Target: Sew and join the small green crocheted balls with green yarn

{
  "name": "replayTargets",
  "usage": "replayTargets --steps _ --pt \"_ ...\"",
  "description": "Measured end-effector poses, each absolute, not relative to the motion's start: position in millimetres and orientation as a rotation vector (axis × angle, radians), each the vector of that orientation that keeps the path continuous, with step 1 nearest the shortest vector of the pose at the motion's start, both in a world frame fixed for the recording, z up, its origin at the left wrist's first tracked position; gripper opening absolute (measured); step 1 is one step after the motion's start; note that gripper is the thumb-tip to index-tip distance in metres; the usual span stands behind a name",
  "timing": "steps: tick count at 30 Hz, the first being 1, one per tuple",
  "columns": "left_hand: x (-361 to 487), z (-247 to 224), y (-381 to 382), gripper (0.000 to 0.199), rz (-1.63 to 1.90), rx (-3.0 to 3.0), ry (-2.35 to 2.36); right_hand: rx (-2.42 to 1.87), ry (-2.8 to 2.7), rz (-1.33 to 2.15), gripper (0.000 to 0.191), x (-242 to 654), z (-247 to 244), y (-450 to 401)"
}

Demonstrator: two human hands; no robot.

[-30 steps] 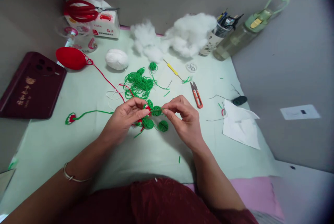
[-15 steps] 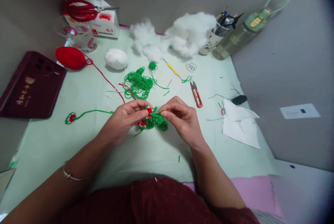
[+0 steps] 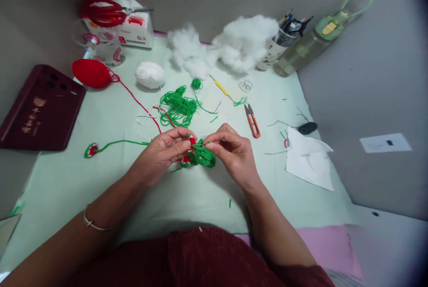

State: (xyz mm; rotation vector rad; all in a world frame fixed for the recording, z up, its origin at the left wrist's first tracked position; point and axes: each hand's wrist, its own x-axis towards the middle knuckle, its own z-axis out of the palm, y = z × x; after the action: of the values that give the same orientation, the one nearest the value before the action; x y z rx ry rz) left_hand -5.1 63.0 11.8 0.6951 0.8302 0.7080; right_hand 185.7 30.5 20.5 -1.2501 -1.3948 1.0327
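Between my two hands hangs a small green crocheted piece [image 3: 205,157] with red and white parts attached. My left hand [image 3: 169,149] pinches a red part [image 3: 191,142] at its upper left. My right hand [image 3: 230,149] is closed at the fingertips on a thin needle-like tool [image 3: 199,145], whose other end reaches the crochet near my left fingertips. A second red and white part [image 3: 185,161] dangles beneath my left fingers. Beyond my hands lies a tangle of green yarn [image 3: 179,106].
On the pale green tabletop [image 3: 187,202] are red yarn [image 3: 92,73], white yarn [image 3: 150,75], stuffing [image 3: 245,42], a yellow hook [image 3: 221,88], orange snips [image 3: 252,122], white paper [image 3: 307,160], a maroon case [image 3: 43,108], and a bottle [image 3: 301,51].
The green piece hanging between my hands has shifted and turned slightly. Both hands keep their pinch in nearly the same place.
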Motion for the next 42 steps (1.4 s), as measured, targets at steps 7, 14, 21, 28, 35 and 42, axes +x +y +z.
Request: replayTargets --steps 7,14,21,28,35,42 --pt "-7.5 9.9 62.6 0.030 0.691 0.761 0.817 -1.262 -1.467 0.966 0.005 187.6 24.6 29.6" --pt "-5.5 5.7 59.6 0.024 0.706 0.820 0.837 -1.245 -1.444 0.999 0.004 182.4 23.1 28.1" --pt "-2.6 -1.2 58.6 0.020 0.806 0.902 0.877 -1.248 -1.378 1.098 0.004 182.5 17.8 29.3" --pt "-4.8 1.6 59.5 0.022 0.711 0.905 0.821 -1.234 -1.258 1.267 0.020 186.2 20.3 29.7" --pt "0.2 3.2 56.1 0.022 0.695 0.860 0.819 -1.293 -1.217 1.126 0.019 184.8 20.2 30.0" --pt "3.6 -1.3 55.4 0.025 0.808 0.809 0.865 -1.234 -1.724 0.567 0.008 184.5 22.1 24.3"
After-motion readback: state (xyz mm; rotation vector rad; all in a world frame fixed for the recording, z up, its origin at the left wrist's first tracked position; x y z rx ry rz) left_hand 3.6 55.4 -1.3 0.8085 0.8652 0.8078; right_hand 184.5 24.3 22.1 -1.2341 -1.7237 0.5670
